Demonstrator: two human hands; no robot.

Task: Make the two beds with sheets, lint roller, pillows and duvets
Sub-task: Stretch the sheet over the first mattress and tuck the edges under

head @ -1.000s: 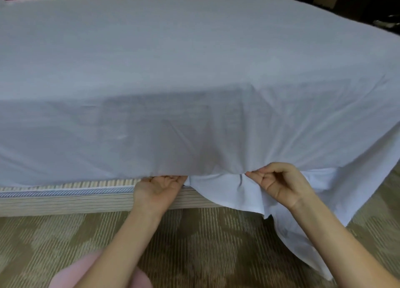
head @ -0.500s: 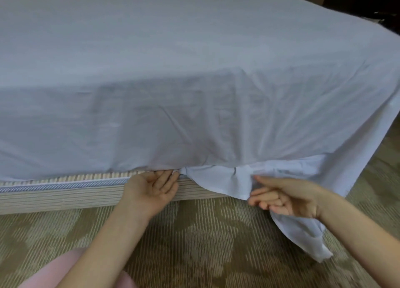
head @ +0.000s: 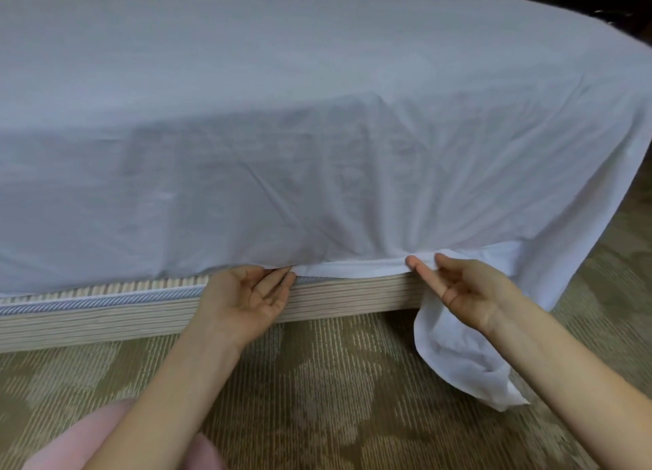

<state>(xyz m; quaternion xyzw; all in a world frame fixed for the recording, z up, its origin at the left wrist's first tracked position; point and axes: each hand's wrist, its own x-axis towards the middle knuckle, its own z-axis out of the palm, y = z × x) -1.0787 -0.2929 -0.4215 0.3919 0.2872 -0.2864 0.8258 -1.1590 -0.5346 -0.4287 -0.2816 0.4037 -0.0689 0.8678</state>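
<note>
1. Head view, looking down at the near side of a bed.
2. A white sheet spread flat over the top and hanging down the near side, with soft wrinkles running to its bottom edge.
3. Just under that edge, a striped bed base with a blue cord along its top.
4. The left hand palm up against the base, fingers straight and close together, gripping nothing; tips touching the sheet's bottom edge, right where sheet meets base.
5. The right hand palm up too, off to the right and apart from the left; fingers loose and mostly straight, pointing left, tips touching the folded edge of the sheet. Grips nothing.
6. Between the 2 hands, a thin white strip of sheet lying along the top of the base.
7. Under the right hand and wrist, a loose flap of the sheet hanging down to the floor.
8. At the far right, more sheet hanging loose, low near the floor.
9. A tan patterned carpet below it all.
10. Something soft and pink at the bottom left, blurred; cannot tell what.
</note>
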